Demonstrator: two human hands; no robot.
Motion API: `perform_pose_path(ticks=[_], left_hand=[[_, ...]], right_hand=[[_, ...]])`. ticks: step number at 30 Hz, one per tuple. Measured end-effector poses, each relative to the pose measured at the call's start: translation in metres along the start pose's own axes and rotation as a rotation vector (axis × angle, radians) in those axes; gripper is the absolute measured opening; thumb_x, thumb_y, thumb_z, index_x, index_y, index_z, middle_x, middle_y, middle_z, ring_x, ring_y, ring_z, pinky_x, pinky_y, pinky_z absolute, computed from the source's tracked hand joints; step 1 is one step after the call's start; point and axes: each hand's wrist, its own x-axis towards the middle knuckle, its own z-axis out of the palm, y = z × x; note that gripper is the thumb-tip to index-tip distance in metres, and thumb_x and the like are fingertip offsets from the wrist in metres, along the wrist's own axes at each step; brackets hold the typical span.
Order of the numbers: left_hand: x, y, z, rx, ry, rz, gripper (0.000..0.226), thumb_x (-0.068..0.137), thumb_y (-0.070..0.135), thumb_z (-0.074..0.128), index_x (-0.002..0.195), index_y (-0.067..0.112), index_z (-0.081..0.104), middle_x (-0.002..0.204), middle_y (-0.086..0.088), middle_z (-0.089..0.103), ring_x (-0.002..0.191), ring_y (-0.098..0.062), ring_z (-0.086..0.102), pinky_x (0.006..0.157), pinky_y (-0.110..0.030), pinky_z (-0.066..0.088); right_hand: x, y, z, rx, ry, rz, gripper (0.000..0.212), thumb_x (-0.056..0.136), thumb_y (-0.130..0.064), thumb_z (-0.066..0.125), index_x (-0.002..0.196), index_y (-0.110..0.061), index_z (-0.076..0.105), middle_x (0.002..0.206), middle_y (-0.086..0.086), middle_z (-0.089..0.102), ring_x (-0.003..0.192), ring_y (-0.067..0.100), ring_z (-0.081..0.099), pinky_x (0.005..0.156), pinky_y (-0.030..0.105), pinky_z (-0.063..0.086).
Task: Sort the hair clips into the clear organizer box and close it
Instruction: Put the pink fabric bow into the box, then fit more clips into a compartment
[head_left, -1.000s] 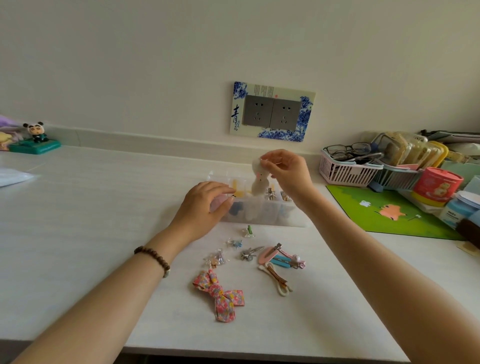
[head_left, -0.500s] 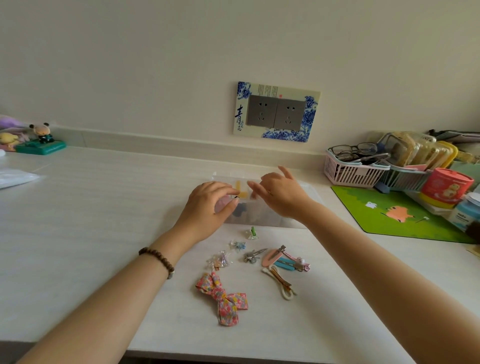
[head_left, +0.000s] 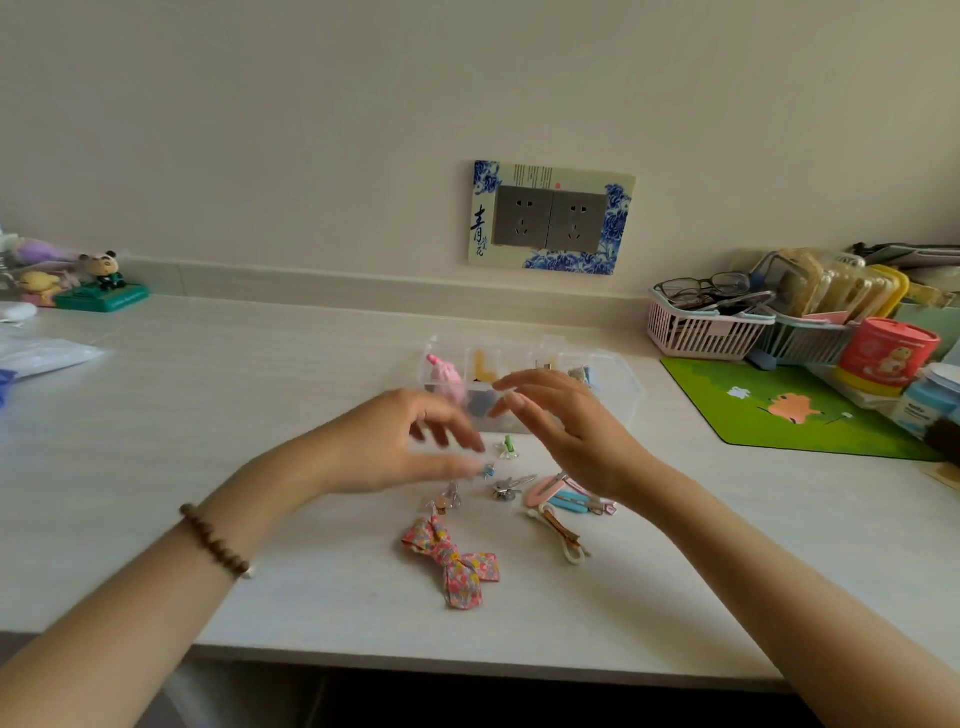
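Note:
The clear organizer box (head_left: 618, 376) stands open mid-table, with a pink clip (head_left: 448, 375), a yellow clip (head_left: 485, 370) and other clips in its compartments. My left hand (head_left: 395, 449) and my right hand (head_left: 566, 431) hover just in front of it, fingers spread, holding nothing. Loose clips lie below them: a floral fabric bow (head_left: 454, 564), a small green clip (head_left: 508, 448), a small blue clip (head_left: 487, 472), a silver clip (head_left: 506, 488), a clear clip (head_left: 445, 501), pink and blue snap clips (head_left: 558, 496) and a white and brown clip (head_left: 563, 535).
A pink basket with glasses (head_left: 701, 327) and a second basket of packets (head_left: 815, 332) stand at the back right, beside a red tin (head_left: 885, 353) and a green mat (head_left: 789, 410). A panda figure (head_left: 104, 283) and a plastic bag (head_left: 41, 353) sit far left. The table edge (head_left: 467, 660) is near.
My right hand lowered a white clip into the box and let it go. Both hands then drew back from the box toward the loose clips, fingers spreading.

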Motion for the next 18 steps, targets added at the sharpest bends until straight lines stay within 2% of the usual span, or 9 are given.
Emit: perform_pose_path(ticks=[3, 6, 10, 13, 16, 18], left_hand=[[-0.029, -0.001, 0.005, 0.045, -0.235, -0.056, 0.035, 0.067, 0.053, 0.075, 0.098, 0.04, 0.068, 0.102, 0.021, 0.063, 0.097, -0.001, 0.058, 0.086, -0.02, 0.045], [-0.043, -0.008, 0.014, 0.085, -0.263, -0.079, 0.031, 0.068, 0.046, 0.077, 0.098, 0.04, 0.067, 0.102, 0.02, 0.058, 0.097, -0.001, 0.056, 0.086, -0.018, 0.044], [-0.044, -0.008, 0.021, 0.096, -0.102, -0.063, 0.018, 0.07, 0.037, 0.078, 0.085, 0.034, 0.069, 0.086, 0.016, 0.061, 0.078, -0.003, 0.056, 0.07, -0.015, 0.044], [-0.036, 0.002, 0.019, 0.004, 0.11, -0.04, 0.018, 0.066, 0.033, 0.082, 0.077, 0.03, 0.069, 0.075, 0.015, 0.061, 0.066, -0.004, 0.055, 0.06, -0.016, 0.044], [-0.018, 0.012, 0.02, -0.047, 0.371, 0.045, 0.019, 0.065, 0.03, 0.082, 0.075, 0.021, 0.068, 0.068, 0.009, 0.059, 0.061, -0.004, 0.053, 0.055, -0.011, 0.039], [-0.002, 0.016, 0.022, -0.069, 0.497, 0.078, 0.021, 0.067, 0.03, 0.08, 0.075, 0.018, 0.065, 0.071, 0.008, 0.06, 0.059, -0.003, 0.052, 0.055, -0.011, 0.038]], right_hand=[[-0.017, -0.003, 0.001, 0.054, -0.035, 0.021, 0.039, 0.097, -0.042, 0.032, 0.1, -0.027, 0.068, 0.124, -0.009, 0.056, 0.117, 0.002, 0.046, 0.102, 0.027, 0.035], [-0.026, -0.003, 0.003, 0.082, -0.042, 0.05, 0.038, 0.096, -0.044, 0.033, 0.1, -0.029, 0.067, 0.124, -0.013, 0.054, 0.117, -0.001, 0.046, 0.102, 0.029, 0.037], [-0.035, -0.012, 0.002, 0.165, -0.063, 0.097, 0.037, 0.093, -0.046, 0.037, 0.101, -0.027, 0.068, 0.119, -0.015, 0.057, 0.113, -0.005, 0.048, 0.098, 0.019, 0.039], [-0.036, -0.021, -0.001, 0.339, -0.018, 0.172, 0.036, 0.087, -0.048, 0.046, 0.106, -0.024, 0.065, 0.113, -0.015, 0.063, 0.106, -0.003, 0.056, 0.093, 0.014, 0.042], [-0.029, -0.026, -0.006, 0.614, -0.014, 0.316, 0.049, 0.077, -0.048, 0.057, 0.117, -0.02, 0.055, 0.106, -0.006, 0.069, 0.096, 0.004, 0.065, 0.086, 0.021, 0.052], [-0.02, -0.029, -0.007, 0.798, 0.026, 0.417, 0.045, 0.078, -0.039, 0.063, 0.116, -0.016, 0.054, 0.098, 0.003, 0.073, 0.088, 0.012, 0.07, 0.082, 0.027, 0.056]])
